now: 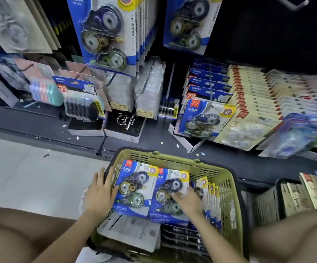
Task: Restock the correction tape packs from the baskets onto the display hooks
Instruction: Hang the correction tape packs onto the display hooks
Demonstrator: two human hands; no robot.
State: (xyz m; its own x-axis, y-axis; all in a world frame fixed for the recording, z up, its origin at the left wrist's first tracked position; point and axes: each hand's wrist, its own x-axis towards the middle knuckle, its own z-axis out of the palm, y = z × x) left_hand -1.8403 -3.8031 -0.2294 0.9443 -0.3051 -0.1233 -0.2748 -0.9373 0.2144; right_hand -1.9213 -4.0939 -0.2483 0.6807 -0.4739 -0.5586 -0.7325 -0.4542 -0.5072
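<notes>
**Inspector:** Position of stock?

**Clerk:** Two correction tape packs lie face up on top of the load in the green basket [174, 158], side by side and overlapping slightly. More packs [211, 194] stand on edge along the basket's right wall. None is off the pile yet.

**Inspector:** Hands?

**Clerk:** The left hand [99, 195] lies over the basket's left rim with its fingers nearly straight, their tips against the edge of the left pack [134, 188]. It holds nothing — in my judgement it is steadying the pack. The right hand [189, 203] rests on the right pack [170, 185], fingers bent with their tips on the blister. The thumb is hidden, so I cannot tell whether it grips or only presses.

**Inspector:** Why face up?

**Clerk:** Probably so the header ends point towards the shelf and a pack can be lifted straight to a hook.

**Inspector:** Destination?

**Clerk:** Matching hung packs [106, 35] fill one hook above, and a bare hook [294, 3] shows at upper right — the likelier target.
</notes>
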